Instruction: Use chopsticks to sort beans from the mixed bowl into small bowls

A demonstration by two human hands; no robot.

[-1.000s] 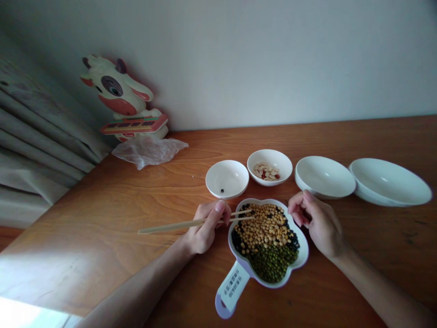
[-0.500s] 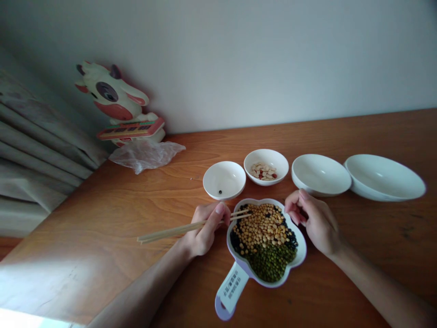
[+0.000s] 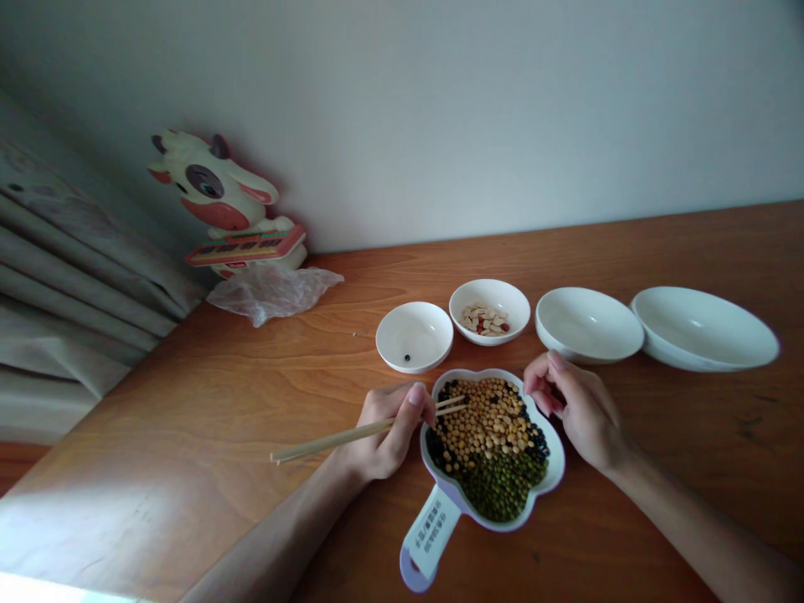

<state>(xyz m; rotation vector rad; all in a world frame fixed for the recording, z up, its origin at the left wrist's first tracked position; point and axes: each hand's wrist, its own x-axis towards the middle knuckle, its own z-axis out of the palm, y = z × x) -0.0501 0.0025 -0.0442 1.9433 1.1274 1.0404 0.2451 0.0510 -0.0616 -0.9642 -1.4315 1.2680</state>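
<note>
My left hand (image 3: 393, 427) is closed round a pair of wooden chopsticks (image 3: 339, 441). Their tips reach over the upper left of a white and purple flower-shaped dish (image 3: 554, 473) with a labelled handle. Inside that dish lie yellow soybeans (image 3: 490, 419), green mung beans (image 3: 502, 486) and black beans (image 3: 435, 444). At the dish's upper right rim, my right hand (image 3: 578, 406) has its fingers curled against the edge. Just behind, a white bowl (image 3: 414, 327) contains one black bean (image 3: 407, 358). Beside it, another bowl (image 3: 461, 293) has pale flat seeds and some reddish ones.
To the right stand two more white bowls, a round one (image 3: 590, 314) and a wider one (image 3: 697, 318). A cow-shaped toy keyboard (image 3: 232, 201) leans at the wall behind a crumpled plastic bag (image 3: 270, 293). Grey curtains (image 3: 69, 285) hang on the left of the wooden table (image 3: 207, 402).
My left hand and the chopsticks have shifted slightly right and down, the tips a little further over the beans. My right hand stays at the rim. The view has tilted slightly.
</note>
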